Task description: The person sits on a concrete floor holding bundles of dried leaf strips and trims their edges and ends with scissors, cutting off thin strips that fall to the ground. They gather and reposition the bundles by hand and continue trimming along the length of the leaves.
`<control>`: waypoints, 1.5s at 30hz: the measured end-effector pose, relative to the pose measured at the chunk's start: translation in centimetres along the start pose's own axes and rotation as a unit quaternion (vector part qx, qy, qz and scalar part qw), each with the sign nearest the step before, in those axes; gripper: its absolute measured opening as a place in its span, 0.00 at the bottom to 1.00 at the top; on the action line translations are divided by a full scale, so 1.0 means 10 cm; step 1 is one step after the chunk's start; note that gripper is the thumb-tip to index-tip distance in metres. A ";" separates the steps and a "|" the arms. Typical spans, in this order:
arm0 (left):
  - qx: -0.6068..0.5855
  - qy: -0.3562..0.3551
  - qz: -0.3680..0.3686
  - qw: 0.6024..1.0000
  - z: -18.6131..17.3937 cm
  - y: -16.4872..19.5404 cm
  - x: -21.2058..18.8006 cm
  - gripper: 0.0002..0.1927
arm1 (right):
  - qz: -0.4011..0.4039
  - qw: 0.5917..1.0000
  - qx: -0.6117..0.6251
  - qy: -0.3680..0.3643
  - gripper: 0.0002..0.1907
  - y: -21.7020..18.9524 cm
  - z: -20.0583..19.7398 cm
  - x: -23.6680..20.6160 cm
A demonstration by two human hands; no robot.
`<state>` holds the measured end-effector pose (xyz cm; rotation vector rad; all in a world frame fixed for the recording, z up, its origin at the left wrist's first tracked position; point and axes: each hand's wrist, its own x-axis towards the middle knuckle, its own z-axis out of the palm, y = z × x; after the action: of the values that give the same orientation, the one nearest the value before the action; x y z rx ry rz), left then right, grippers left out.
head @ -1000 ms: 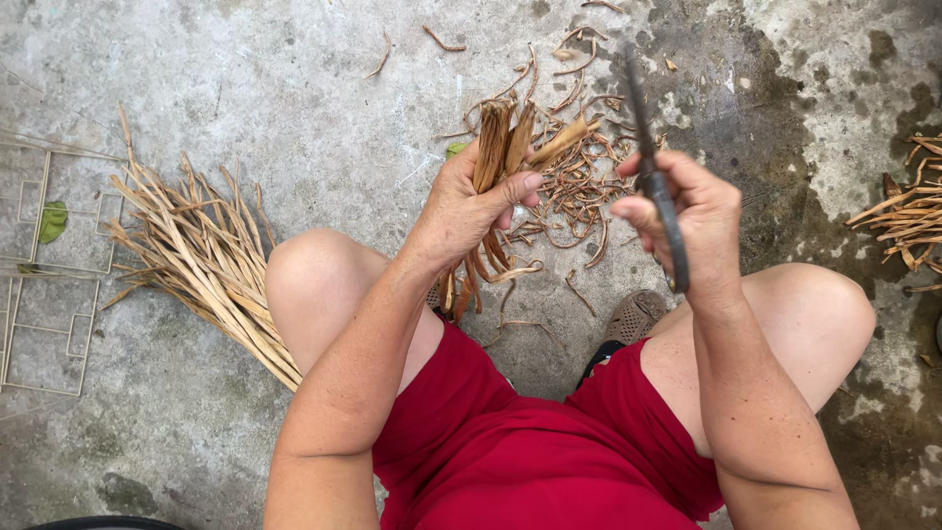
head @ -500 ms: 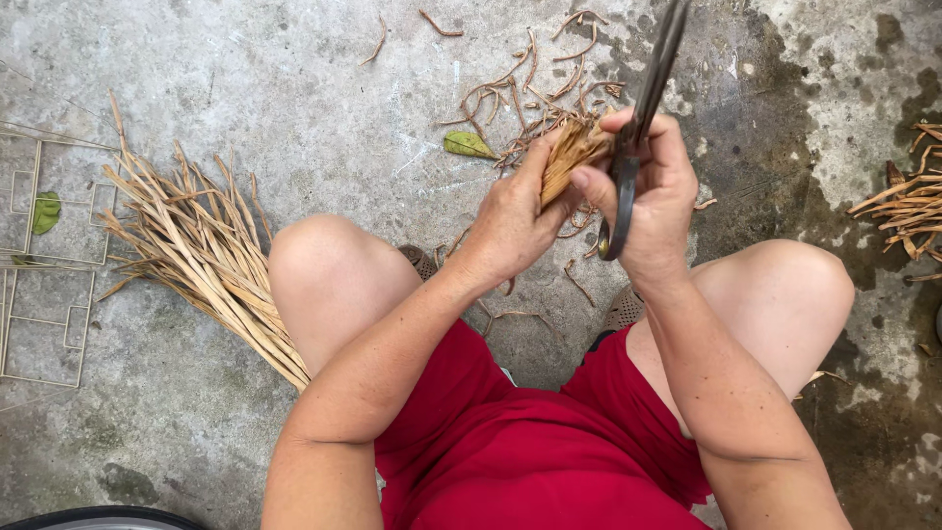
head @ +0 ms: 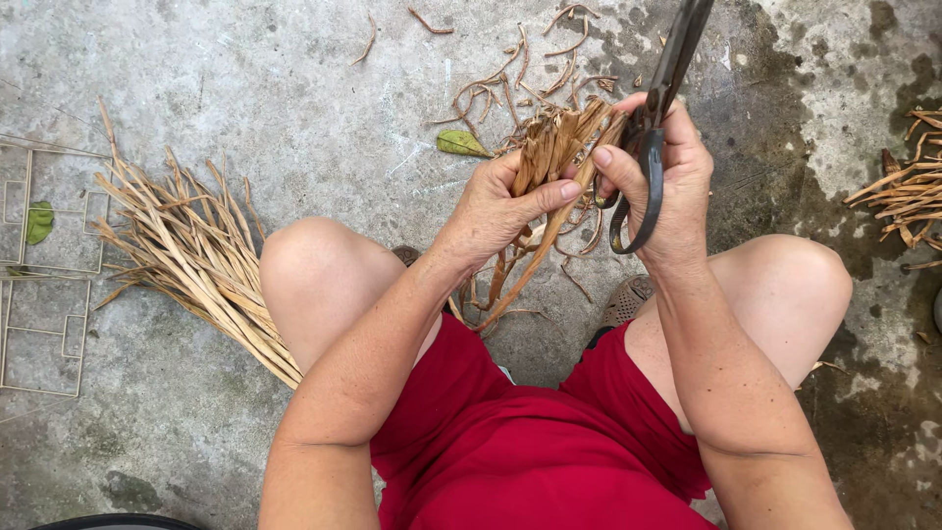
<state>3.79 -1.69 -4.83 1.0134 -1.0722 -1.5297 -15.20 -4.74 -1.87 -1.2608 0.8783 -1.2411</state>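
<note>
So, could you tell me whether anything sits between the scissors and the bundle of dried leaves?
Nothing visible does. The right hand holds the black scissors right beside the dried leaf bundle gripped in the left hand; both hands meet at the bundle.

The leaves point(head: 549, 157) are dry tan-brown. The scissors point(head: 653, 118) are black. The shorts point(head: 530, 442) are plain red. The pile point(head: 196, 260) is pale straw-yellow. The floor point(head: 245, 69) is mottled grey with dark stains. One leaf point(head: 461, 143) is green.

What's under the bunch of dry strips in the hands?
Under the bunch: concrete floor littered with curled scraps and a green leaf. Ground directly beneath the left hand is hidden.
</note>
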 end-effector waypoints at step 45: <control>-0.166 0.103 0.039 0.980 -0.06 -0.03 0.06 0.20 | 0.069 0.992 -0.097 -0.030 0.24 0.26 0.25 -0.21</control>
<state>4.13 -2.33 -5.34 0.8635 -0.6768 -1.4461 -12.64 -2.47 -4.37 -1.3597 1.0445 -1.0232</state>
